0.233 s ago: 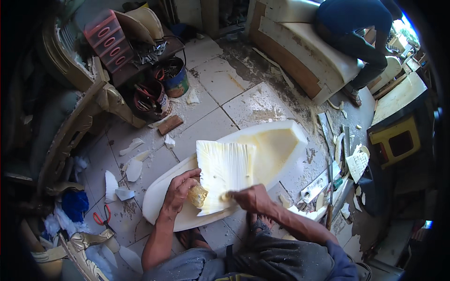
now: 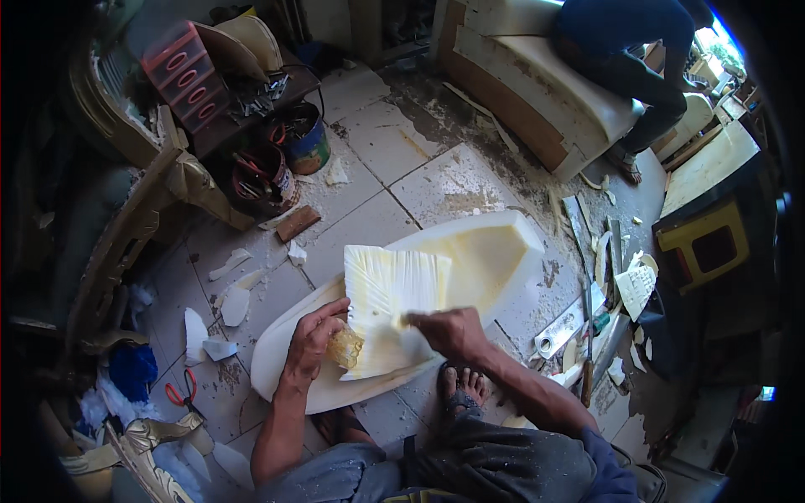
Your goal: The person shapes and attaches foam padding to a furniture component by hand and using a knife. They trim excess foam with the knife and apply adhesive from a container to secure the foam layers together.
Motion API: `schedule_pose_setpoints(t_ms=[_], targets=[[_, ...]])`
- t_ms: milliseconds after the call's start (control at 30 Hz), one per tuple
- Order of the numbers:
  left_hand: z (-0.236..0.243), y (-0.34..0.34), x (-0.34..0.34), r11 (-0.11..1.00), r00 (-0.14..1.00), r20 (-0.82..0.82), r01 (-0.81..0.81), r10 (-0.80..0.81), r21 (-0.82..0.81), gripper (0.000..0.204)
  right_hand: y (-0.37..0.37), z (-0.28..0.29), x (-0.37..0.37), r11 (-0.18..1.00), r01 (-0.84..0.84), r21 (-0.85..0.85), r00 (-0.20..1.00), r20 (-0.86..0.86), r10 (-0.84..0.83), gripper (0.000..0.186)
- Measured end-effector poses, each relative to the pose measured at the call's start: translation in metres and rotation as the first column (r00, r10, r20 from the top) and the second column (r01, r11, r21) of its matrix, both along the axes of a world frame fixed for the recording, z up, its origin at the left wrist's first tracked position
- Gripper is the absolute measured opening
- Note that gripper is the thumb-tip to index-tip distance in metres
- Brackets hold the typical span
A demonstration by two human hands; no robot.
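Observation:
A white foam sheet (image 2: pixel 394 281) with a wrinkled, yellow-smeared face leans over a long, boat-shaped white foam piece (image 2: pixel 495 251) on the floor. In my left hand (image 2: pixel 315 335) is a small amber-coated container (image 2: pixel 345 347), apparently of glue; the fingers are closed around it, and their tips reach the sheet's left edge. My right hand (image 2: pixel 457 337) is closed in a fist over the sheet's right part. A small yellowish tip shows from its fingers against the smeared surface; the rest of what it grips is hidden.
Buckets of tools (image 2: pixel 264 180) stand near a carved frame (image 2: pixel 138 218) at left. Red-handled scissors (image 2: pixel 183 392) and foam scraps lie on the tiles. To the right are long metal strips (image 2: pixel 587 277) and a steel blade (image 2: pixel 570 323). Another person (image 2: pixel 625 42) bends by an upholstered seat (image 2: pixel 545 84).
My right hand has moved up across the sheet, away from me, with the yellowish tip. The left hand keeps its hold on the container. The whole view has shifted slightly.

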State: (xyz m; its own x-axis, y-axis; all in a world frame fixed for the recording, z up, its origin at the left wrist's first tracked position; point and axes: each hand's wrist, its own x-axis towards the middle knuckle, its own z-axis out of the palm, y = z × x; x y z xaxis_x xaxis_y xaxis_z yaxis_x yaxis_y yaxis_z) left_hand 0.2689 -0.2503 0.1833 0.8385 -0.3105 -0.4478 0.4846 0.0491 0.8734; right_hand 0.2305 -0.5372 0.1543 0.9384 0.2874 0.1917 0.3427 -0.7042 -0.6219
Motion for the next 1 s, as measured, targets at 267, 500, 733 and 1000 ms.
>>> schedule_pose_setpoints(t_ms=[267, 500, 733, 1000], targets=[[0.001, -0.001, -0.003, 0.997, 0.999, 0.022, 0.045, -0.047, 0.068, 0.062, -0.005, -0.017, -0.055, 0.924, -0.316, -0.216, 0.944, 0.027, 0.33, 0.039], [0.019, 0.012, -0.006, 0.983, 0.982, 0.049, -0.183, 0.184, -0.026, 0.05, 0.013, 0.044, -0.046, 0.948, -0.27, 0.171, 0.959, -0.045, 0.281, 0.039], [0.041, -0.005, -0.004, 0.979, 0.983, 0.138, -0.144, 0.123, 0.148, 0.041, 0.075, 0.075, -0.003, 0.929, -0.229, -0.29, 0.893, 0.318, 0.319, 0.04], [0.03, -0.011, -0.006, 0.938, 0.978, 0.201, -0.121, 0.056, 0.325, 0.037, 0.084, 0.076, -0.004, 0.965, -0.258, -0.05, 0.961, -0.122, 0.25, 0.011]])
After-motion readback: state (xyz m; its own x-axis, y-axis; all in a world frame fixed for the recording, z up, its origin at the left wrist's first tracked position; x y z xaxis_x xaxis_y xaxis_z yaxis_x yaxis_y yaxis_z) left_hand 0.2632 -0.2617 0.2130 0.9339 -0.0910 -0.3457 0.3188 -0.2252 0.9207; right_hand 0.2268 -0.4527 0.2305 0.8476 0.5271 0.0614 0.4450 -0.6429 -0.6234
